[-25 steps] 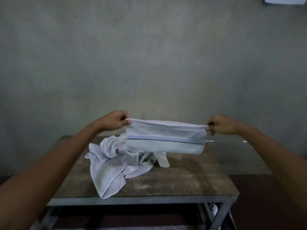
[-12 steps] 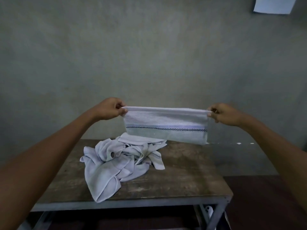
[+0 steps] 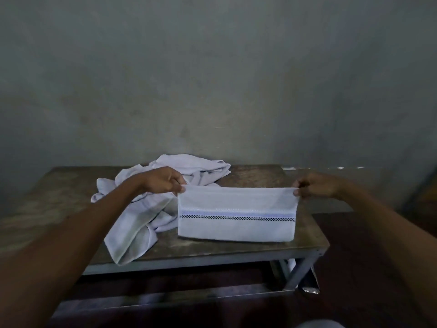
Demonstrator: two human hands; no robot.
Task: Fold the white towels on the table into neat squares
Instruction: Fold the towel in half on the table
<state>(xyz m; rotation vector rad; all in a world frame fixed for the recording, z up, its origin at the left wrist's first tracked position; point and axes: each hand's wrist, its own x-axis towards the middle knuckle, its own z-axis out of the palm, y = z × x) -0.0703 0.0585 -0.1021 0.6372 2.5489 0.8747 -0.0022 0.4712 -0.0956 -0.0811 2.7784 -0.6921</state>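
Fingers (image 3: 177, 183) of left hand (image 3: 163, 182) are curled and pinched on top-left corner of folded white rectangular cloth towel w/ blue band + black checkered stripe (image 3: 236, 227). Fingers (image 3: 297, 192) of right hand (image 3: 318, 187) are pinched the same way on top-right corner; thumb is seen at front, rest tucked behind cloth. Towel is held stretched btwn both hands, top edge approx level and taut, body hanging flat, facing cam. Stripe is run horiz. across lower half. Lower edge is seen down at top of worn brown wooden table w/ grey metal frame (image 3: 236, 253), right-front area, near front edge; shadow line is seen under it, actual contact can't be confirmed. Crumpled pile of white cloth towels (image 3: 139, 218) is left unfolded on table, left of + behind held towel; one end is draped to table's front edge. Left forearm is crossed over pile; touching or not can't be told. Grey metal table leg (image 3: 300, 273) is seen at right-front corner, w/ sth pale behind it, too dark to ID. Plain grey-green plaster wall (image 3: 212, 79) is seen behind table. Dark reddish floor (image 3: 354, 268) is seen right of table.
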